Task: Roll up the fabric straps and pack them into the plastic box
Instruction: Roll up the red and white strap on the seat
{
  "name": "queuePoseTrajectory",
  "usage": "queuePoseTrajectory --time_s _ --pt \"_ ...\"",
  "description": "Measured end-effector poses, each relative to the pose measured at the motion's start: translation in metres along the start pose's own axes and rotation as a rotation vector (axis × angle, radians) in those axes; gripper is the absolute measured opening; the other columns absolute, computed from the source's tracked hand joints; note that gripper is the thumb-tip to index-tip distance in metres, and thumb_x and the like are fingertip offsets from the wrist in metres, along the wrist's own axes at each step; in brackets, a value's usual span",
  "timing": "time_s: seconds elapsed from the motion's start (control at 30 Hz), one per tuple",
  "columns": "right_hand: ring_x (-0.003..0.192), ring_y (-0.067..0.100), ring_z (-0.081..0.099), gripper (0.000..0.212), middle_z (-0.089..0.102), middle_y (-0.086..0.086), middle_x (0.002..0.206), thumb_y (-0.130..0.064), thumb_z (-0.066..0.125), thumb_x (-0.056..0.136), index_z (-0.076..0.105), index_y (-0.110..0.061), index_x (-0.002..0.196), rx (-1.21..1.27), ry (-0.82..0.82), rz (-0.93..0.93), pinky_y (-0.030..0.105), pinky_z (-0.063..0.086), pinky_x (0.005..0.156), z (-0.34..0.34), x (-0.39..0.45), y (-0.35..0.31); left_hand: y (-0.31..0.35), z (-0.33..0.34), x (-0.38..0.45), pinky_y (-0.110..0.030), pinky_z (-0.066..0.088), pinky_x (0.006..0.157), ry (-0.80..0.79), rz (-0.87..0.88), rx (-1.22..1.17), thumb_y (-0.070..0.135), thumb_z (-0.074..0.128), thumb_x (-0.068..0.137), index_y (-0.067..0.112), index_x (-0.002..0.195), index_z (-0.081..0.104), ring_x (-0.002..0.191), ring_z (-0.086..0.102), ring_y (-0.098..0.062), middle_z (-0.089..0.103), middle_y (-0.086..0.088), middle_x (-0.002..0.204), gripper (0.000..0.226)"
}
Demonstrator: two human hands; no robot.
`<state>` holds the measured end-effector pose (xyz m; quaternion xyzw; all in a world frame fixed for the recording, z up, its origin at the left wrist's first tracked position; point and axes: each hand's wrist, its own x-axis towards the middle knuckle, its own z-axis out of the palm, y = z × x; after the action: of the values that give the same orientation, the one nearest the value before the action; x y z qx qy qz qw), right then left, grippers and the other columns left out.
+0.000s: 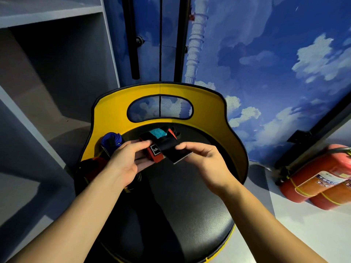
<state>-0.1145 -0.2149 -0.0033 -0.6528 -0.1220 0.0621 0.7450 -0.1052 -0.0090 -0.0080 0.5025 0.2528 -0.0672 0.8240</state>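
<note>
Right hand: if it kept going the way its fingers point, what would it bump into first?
The right hand points left, toward the left hand. It already pinches the black end of the red strap, so it would probably meet that strap and the left fingers first. Depth is hard to judge.

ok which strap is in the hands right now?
The red-and-black strap with the white logo patch: left hand and right hand both pinch it. The blue strap lies untouched on the chair.
</note>
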Motion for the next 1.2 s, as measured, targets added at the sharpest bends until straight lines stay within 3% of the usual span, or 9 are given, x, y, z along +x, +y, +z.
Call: queuePoseTrajectory --time_s 0.13,0.23,0.37,0.53,0.67,0.8,0.9,1.07,1.2 --pt "0.113 0.033 0.063 0.043 0.071 0.019 0.117 -0.023 0.049 0.082 0.074 0.001 0.108 0.208 -0.04 0.148 0.043 0.046 0.102 0.0 0.002 0.003 0.001 0.001 -0.002 -0.037 0.064 0.068 0.01 -0.009 -0.095 0.006 0.068 0.089 0.005 0.124 0.062 0.097 0.071 -0.031 0.072 -0.021 0.107 0.035" --pt "0.089 0.013 0.067 0.016 0.076 0.004 0.095 -0.009 0.068 0.092 0.076 -0.008 0.106 0.019 -0.011 0.105 0.025 0.051 0.086 0.004 0.002 0.006 0.001 0.001 -0.005 -0.04 0.062 0.078 0.004 -0.04 -0.14 0.007 0.067 0.089 0.004 0.121 0.065 0.104 0.069 -0.033 0.071 -0.023 0.111 0.032" --pt "0.063 0.007 0.054 0.019 0.056 -0.002 0.066 0.005 0.071 0.086 0.063 -0.011 0.093 0.015 0.082 0.105 0.015 0.045 0.064 -0.001 0.005 0.019 0.001 0.004 -0.009 -0.038 0.062 0.072 -0.017 -0.055 -0.204 0.006 0.069 0.086 0.005 0.119 0.065 0.103 0.07 -0.034 0.071 -0.023 0.111 0.033" --pt "0.062 0.01 0.047 0.03 0.051 -0.003 0.062 0.002 0.073 0.086 0.049 -0.016 0.083 0.034 0.118 0.129 0.018 0.042 0.063 -0.004 0.009 0.029 -0.004 0.012 -0.016 -0.041 0.062 0.077 -0.069 -0.115 -0.259 0.008 0.069 0.086 0.004 0.112 0.065 0.088 0.075 -0.033 0.075 -0.024 0.096 0.027" --pt "0.066 0.017 0.046 0.032 0.051 0.0 0.065 0.0 0.075 0.085 0.048 -0.017 0.082 0.039 0.125 0.106 0.024 0.039 0.065 -0.008 0.012 0.032 -0.007 0.013 -0.019 -0.047 0.059 0.09 -0.095 -0.158 -0.283 0.009 0.073 0.079 0.002 0.118 0.063 0.099 0.072 -0.04 0.072 -0.029 0.106 0.041" --pt "0.063 0.011 0.048 0.032 0.049 0.0 0.064 -0.002 0.076 0.085 0.048 -0.016 0.082 0.037 0.131 0.063 0.02 0.041 0.063 -0.011 0.012 0.03 -0.007 0.012 -0.02 -0.044 0.063 0.075 -0.139 -0.23 -0.291 0.013 0.074 0.07 0.002 0.122 0.061 0.101 0.07 -0.047 0.068 -0.033 0.113 0.054" --pt "0.069 0.013 0.056 0.033 0.055 0.002 0.069 -0.017 0.083 0.077 0.052 -0.016 0.088 0.083 0.112 0.074 0.024 0.046 0.073 -0.012 0.009 0.03 -0.009 0.011 -0.021 -0.038 0.063 0.07 -0.177 -0.296 -0.297 0.017 0.072 0.073 0.002 0.124 0.062 0.098 0.069 -0.051 0.066 -0.034 0.116 0.055" --pt "0.111 0.016 0.064 0.066 0.07 0.001 0.11 -0.028 0.082 0.073 0.054 -0.019 0.132 0.092 0.047 0.194 0.033 0.05 0.099 -0.015 0.01 0.031 -0.009 0.013 -0.023 -0.033 0.063 0.06 -0.22 -0.338 -0.245 0.022 0.069 0.072 0.002 0.121 0.066 0.091 0.071 -0.049 0.069 -0.028 0.115 0.053" --pt "0.099 0.014 0.067 0.029 0.071 0.004 0.11 -0.018 0.069 0.086 0.063 -0.011 0.113 0.179 -0.072 0.179 0.025 0.053 0.082 -0.012 0.007 0.025 -0.011 0.012 -0.023 -0.03 0.062 0.056 -0.257 -0.342 -0.186 0.032 0.069 0.073 -0.001 0.122 0.065 0.086 0.074 -0.041 0.069 -0.027 0.117 0.059"
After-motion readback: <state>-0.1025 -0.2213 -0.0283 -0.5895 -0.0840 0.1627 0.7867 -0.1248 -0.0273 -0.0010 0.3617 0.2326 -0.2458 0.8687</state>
